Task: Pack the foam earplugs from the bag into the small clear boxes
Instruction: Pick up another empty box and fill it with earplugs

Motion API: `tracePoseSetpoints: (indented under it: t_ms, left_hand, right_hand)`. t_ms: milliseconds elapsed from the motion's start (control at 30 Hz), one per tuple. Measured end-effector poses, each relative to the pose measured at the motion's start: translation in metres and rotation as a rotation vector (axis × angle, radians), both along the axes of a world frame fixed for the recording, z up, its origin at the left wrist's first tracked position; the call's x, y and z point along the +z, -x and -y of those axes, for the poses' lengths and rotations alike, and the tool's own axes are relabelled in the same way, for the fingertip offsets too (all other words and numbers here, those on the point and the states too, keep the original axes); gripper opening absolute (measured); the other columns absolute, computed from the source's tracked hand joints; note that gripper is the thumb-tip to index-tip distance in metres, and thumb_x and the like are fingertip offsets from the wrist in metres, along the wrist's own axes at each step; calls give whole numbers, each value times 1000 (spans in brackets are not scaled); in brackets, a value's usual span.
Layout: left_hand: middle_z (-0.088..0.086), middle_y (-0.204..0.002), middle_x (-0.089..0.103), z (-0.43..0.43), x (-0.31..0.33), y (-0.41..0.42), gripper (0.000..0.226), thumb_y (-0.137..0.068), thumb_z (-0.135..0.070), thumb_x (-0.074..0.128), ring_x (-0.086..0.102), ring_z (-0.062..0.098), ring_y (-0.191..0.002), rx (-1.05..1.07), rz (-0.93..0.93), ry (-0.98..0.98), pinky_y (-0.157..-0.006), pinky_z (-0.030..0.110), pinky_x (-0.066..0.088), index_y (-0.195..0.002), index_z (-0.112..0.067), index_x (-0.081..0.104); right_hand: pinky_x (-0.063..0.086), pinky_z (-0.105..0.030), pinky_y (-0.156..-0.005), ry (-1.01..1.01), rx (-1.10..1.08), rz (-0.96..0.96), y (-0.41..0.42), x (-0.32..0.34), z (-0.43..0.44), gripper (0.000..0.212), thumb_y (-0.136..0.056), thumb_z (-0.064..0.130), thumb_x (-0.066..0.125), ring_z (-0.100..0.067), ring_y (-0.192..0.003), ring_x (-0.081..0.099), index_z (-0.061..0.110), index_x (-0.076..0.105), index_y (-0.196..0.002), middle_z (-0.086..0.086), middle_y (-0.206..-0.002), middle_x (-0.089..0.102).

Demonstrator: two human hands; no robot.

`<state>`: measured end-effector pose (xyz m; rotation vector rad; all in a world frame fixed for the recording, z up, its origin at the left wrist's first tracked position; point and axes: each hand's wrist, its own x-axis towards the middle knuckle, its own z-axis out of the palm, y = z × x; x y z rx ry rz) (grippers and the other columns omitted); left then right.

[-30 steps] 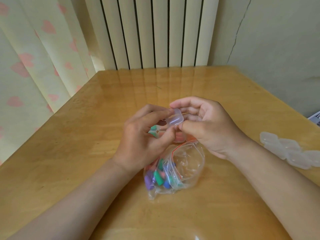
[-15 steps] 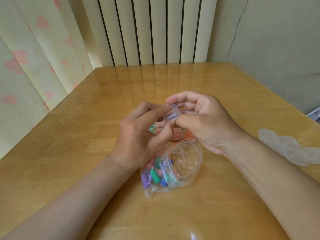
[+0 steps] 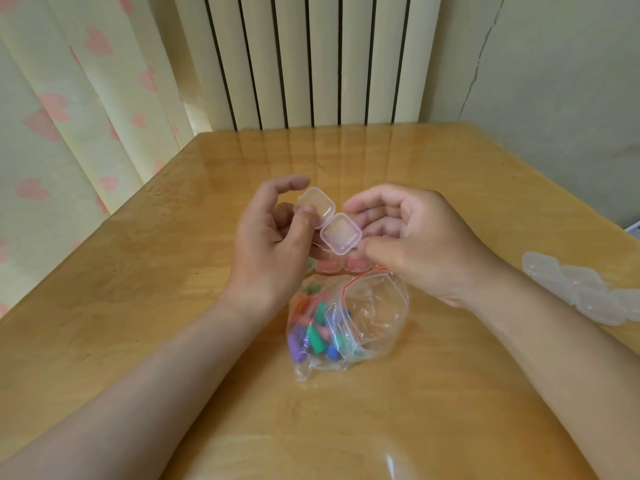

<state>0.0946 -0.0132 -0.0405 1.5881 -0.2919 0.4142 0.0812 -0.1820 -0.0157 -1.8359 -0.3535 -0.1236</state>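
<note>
A small clear hinged box [image 3: 327,220] hangs open above the table, both halves showing and nothing inside. My left hand [image 3: 270,244] pinches the far half with thumb and fingers. My right hand [image 3: 412,240] pinches the near half at its right corner. Below them lies a clear zip bag [image 3: 374,313] with its mouth open, holding several foam earplugs [image 3: 315,336] in purple, green, blue and orange. Two pink earplugs [image 3: 339,265] and a green one lie on the table just beyond the bag, partly hidden by my hands.
A pile of several clear boxes [image 3: 585,292] sits at the right edge of the wooden table [image 3: 173,306]. A radiator [image 3: 311,57] and a heart-patterned curtain [image 3: 69,98] stand behind the table; a wall runs along the right.
The box was closed between my fingertips; now its lid is swung open and my hands have drawn slightly apart.
</note>
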Motion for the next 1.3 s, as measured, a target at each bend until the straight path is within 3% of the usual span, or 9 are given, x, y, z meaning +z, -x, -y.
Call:
tracePoseSetpoints:
  t_ms: [100, 200, 267, 333, 433, 700, 833, 1000, 1300]
  left_hand:
    - [16, -78, 65, 0, -2, 0, 20, -99, -8, 55, 64, 21, -65, 36, -62, 5, -57, 38, 56, -113, -19, 65]
    - [18, -83, 65, 2, -4, 4, 22, -99, -8, 56, 63, 22, -62, -24, -153, 29, -52, 30, 52, -115, -15, 68]
    - [19, -86, 66, 4, -6, 6, 24, -99, -7, 56, 62, 29, -60, -51, -185, 8, -49, 31, 52, -116, -16, 69]
    - [12, -82, 63, 5, -8, 6, 26, -98, -6, 55, 57, 24, -55, -56, -201, -2, -46, 28, 48, -118, -16, 69]
    - [9, -79, 60, 5, -10, 4, 28, -99, -5, 54, 52, 20, -47, -62, -220, -36, -43, 25, 44, -119, -17, 68]
    - [5, -72, 56, 10, -13, 6, 28, -99, -5, 52, 46, 21, -45, -92, -244, -40, -41, 24, 39, -112, -22, 70]
    - [6, -72, 57, 9, -13, 7, 28, -99, -5, 52, 46, 22, -45, -97, -234, -52, -40, 23, 38, -112, -23, 70]
    - [3, -75, 59, 10, -12, 8, 28, -98, -6, 53, 54, 27, -59, -95, -215, -81, -43, 26, 44, -112, -24, 70]
    - [6, -81, 59, 8, -15, 6, 30, -97, -6, 55, 56, 25, -58, -94, -191, -107, -48, 29, 50, -114, -25, 71]
  right_hand:
    - [55, -31, -50, 82, 70, -8, 7, 11, 13, 19, -81, -13, 69, -26, -54, 68, 4, 62, -81, -16, -67, 63]
    - [58, -35, -54, 257, 278, -113, 15, 13, 18, 13, -82, -8, 71, -31, -57, 70, 2, 67, -76, -16, -64, 69]
    - [57, -27, -57, 413, 318, -123, 16, 9, 18, 13, -82, -6, 70, -22, -59, 71, 6, 72, -76, -9, -66, 72]
    - [50, -16, -57, 517, 331, -96, 17, 5, 14, 13, -80, -2, 69, -3, -57, 65, 9, 75, -78, 4, -65, 72]
    - [44, -10, -59, 607, 395, -105, 20, 4, 10, 16, -79, 0, 69, 5, -59, 60, 13, 78, -79, 15, -64, 69]
    - [40, -11, -54, 644, 441, -147, 20, 0, 6, 11, -81, 7, 76, 3, -53, 54, 16, 77, -76, 18, -55, 61]
    - [38, -11, -50, 660, 461, -163, 23, 4, 5, 22, -79, 17, 83, 1, -50, 50, 27, 69, -65, 18, -49, 54]
    - [42, -15, -53, 735, 445, -134, 25, 3, 1, 20, -79, 9, 75, 0, -54, 51, 21, 67, -65, 14, -53, 55]
    - [48, -28, -57, 769, 395, -164, 26, 4, 2, 21, -77, 11, 70, -2, -55, 50, 21, 61, -61, 11, -56, 56]
